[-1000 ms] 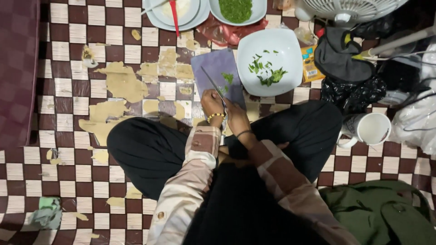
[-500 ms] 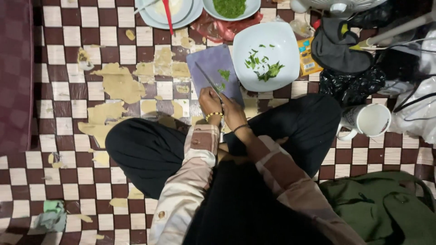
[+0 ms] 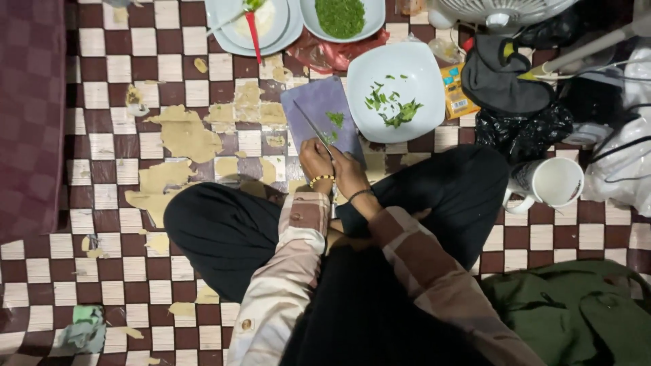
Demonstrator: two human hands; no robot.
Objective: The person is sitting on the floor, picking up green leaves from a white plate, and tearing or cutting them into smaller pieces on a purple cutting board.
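On a worn checkered floor (image 3: 115, 196), a purple cutting board (image 3: 319, 108) lies beside a white bowl (image 3: 400, 91). The left hand (image 3: 315, 159) grasps a knife (image 3: 313, 127); the right hand (image 3: 348, 169) pins green herbs (image 3: 334, 119) on the board. Chopping seems underway, calling for steady, short cuts.

three bowls (image 3: 397, 91), one mug (image 3: 553, 181), one knife (image 3: 313, 129)

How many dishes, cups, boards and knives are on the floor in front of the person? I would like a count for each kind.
Bowls and plates: 3 (square white bowl, bowl of chopped greens, stacked plates)
Mugs: 1 (white mug)
Cutting boards: 1 (purple board)
Knives: 1 (knife)
Total: 6
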